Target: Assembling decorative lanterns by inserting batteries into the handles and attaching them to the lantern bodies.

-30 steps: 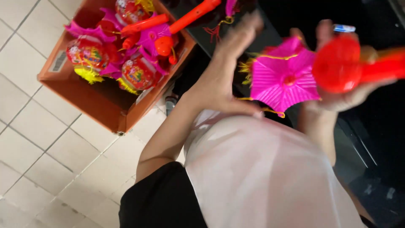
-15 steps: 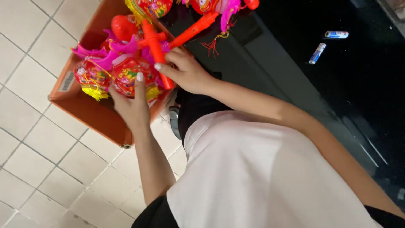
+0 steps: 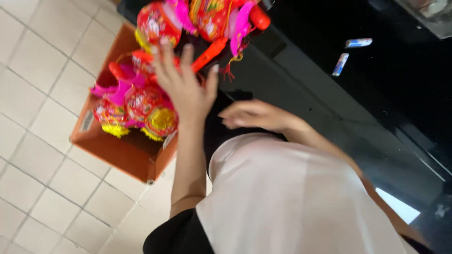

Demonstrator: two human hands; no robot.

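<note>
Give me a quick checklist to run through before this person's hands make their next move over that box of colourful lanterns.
1. Left hand empty: ok, its fingers are spread wide and hold nothing.
2. Right hand empty: ok, it is open and flat, with nothing in it.
3. Orange box upright on the tiled floor: ok.
4. Lanterns in the box settled inside: ok, though motion blur hides details.
5. Lanterns on the black counter edge stable: cannot tell; they sit close to the edge.
6. Two small tubes out of the hands' way: ok, they lie far off on the black counter.

Lanterns [image 3: 141,106] crowd the orange box [image 3: 122,155]; black counter [image 3: 376,94] open
</note>
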